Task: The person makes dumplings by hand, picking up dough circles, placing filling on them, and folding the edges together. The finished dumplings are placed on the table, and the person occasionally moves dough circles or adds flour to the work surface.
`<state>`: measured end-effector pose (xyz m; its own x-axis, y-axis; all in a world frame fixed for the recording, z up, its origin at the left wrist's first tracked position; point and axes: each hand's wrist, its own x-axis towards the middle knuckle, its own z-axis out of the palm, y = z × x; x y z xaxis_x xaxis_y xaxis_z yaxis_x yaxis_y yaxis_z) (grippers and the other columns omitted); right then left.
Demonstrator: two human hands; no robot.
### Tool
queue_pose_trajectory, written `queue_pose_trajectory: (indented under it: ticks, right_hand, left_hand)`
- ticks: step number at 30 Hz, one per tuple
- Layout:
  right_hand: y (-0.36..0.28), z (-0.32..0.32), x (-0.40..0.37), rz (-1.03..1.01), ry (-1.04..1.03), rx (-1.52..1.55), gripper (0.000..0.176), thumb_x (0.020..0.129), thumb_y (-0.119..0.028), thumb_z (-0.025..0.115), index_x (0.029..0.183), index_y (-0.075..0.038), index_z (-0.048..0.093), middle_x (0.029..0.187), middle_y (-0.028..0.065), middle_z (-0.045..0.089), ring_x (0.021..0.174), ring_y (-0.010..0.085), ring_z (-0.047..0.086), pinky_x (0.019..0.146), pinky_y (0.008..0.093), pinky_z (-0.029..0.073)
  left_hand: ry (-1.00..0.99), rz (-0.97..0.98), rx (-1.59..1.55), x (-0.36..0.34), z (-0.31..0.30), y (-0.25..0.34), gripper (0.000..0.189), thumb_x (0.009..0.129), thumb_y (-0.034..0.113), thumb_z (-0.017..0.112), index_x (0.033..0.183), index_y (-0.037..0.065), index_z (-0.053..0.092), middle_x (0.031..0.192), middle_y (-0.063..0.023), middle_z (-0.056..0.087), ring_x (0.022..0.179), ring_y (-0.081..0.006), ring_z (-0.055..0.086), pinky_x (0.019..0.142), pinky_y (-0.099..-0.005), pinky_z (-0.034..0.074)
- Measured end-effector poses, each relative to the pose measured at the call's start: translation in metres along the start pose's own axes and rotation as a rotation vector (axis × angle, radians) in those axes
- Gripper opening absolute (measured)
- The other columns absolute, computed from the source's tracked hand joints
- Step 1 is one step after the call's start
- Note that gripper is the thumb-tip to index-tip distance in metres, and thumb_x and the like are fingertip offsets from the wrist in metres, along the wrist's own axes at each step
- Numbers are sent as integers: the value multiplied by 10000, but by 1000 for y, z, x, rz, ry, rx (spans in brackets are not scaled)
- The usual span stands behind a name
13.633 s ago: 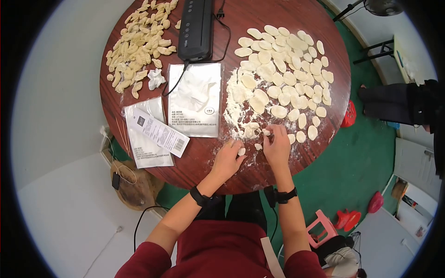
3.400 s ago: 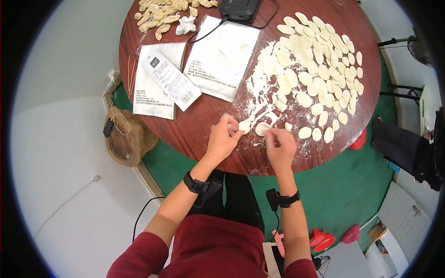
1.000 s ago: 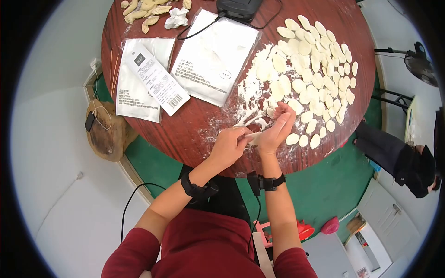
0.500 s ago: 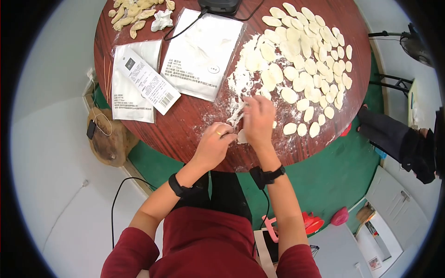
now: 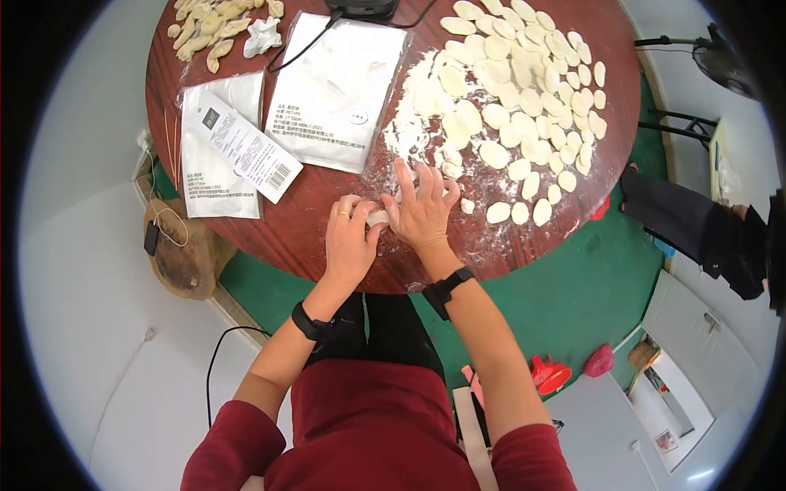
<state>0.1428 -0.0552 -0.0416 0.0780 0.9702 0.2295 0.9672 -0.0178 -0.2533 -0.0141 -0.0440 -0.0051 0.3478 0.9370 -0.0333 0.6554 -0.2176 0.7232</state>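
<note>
A round table (image 5: 295,241) of dark red, streaked wood carries many pale dough rounds (image 5: 494,155) on its right side, some overlapping. Flour (image 5: 404,123) is smeared to their left, and a small lump (image 5: 467,205) sits near the lower rounds. Left of the flour lie a large bag (image 5: 336,90) and a smaller bag (image 5: 214,184), a card (image 5: 250,151) across the smaller one. Beyond them are a tissue (image 5: 262,38), twisted dough (image 5: 205,26) and a black device (image 5: 363,8); thin sticks (image 5: 173,143) lie at the left.

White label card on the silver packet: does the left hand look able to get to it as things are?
Probably yes: the card lies uncovered on top, with bare table towards the left hand, though its fingers are at a dough piece.
</note>
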Motion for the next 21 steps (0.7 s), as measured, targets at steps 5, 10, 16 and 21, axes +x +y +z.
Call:
queue_pose_trajectory:
  ticks: [5,10,16,21]
  right_hand:
    - [4,-4,8,132,29,184,534,877,-320,689,1362,-133,565,1236,125,532,1160,303,484,1004,509,289]
    - [21,-10,10,254,289,458,223,944,-111,558,1149,-57,627,1008,154,581,1002,343,544,896,464,401]
    - [30,-43,-9,180,99,460,43,907,-77,660,891,-39,648,930,97,637,881,302,599,774,446,442]
    - [27,-56,-36,21,-48,295,121,892,-156,715,857,-86,623,838,55,563,843,258,574,735,401,413]
  left_hand:
    - [-56,-26,-54,5,-2,2,347,761,6,776,1060,58,607,1059,-143,591,1013,-373,575,874,-465,482]
    - [-86,28,-37,7,-5,-1,147,807,45,779,891,23,659,887,-119,624,847,-308,622,770,-411,505]
    - [-64,-122,-221,27,3,14,126,879,109,735,932,5,686,832,-127,655,707,-266,645,658,-382,511]
    - [-32,-228,-377,54,24,32,168,883,141,745,961,-3,709,755,-124,701,645,-213,658,625,-334,506]
